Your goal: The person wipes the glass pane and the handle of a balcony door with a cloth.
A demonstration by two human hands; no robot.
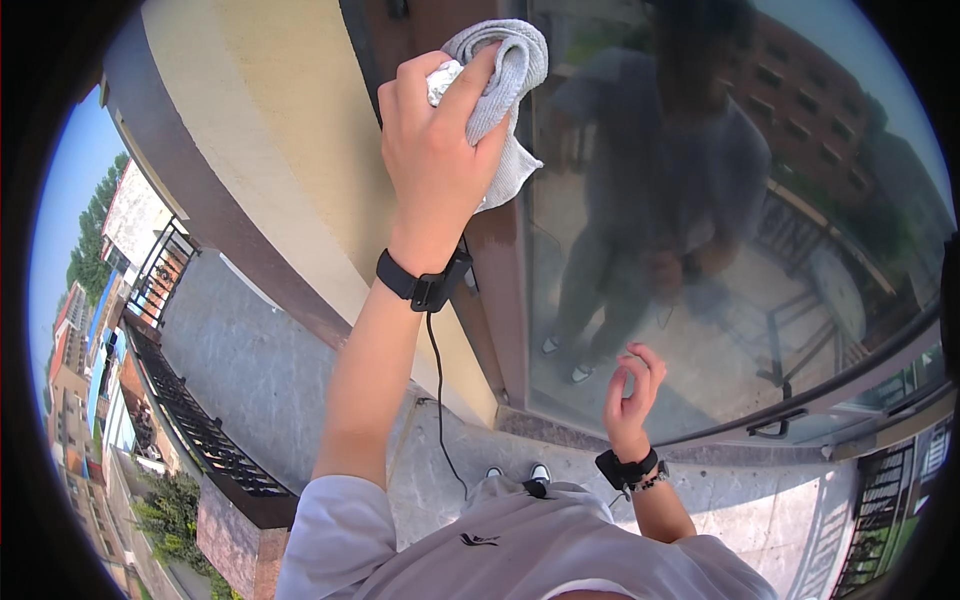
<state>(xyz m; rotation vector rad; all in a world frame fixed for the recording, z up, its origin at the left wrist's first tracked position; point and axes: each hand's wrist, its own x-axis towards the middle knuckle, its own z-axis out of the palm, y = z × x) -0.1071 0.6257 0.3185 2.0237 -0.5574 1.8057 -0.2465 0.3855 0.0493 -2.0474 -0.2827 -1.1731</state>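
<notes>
My left hand (437, 140) is raised high, its fingers closed round a folded light grey cloth (512, 75). A loose corner of the cloth hangs below the hand, over the brown frame (505, 300) at the left edge of a large glass pane (620, 200). Whether the cloth presses on the frame or the glass is hard to make out. Lower down on the right, my right hand (634, 388) hovers in front of the glass, fingers loosely curled and apart, holding nothing. Black straps with small boxes sit on both wrists, and a cable (440, 400) runs down from the left one.
A cream wall (290, 130) adjoins the frame on the left. Beneath me lies a grey stone floor (265, 310), bounded by black railings (205, 425) with buildings and trees beyond. A dark handle (778, 425) shows low on the right. The glass mirrors a standing person and buildings.
</notes>
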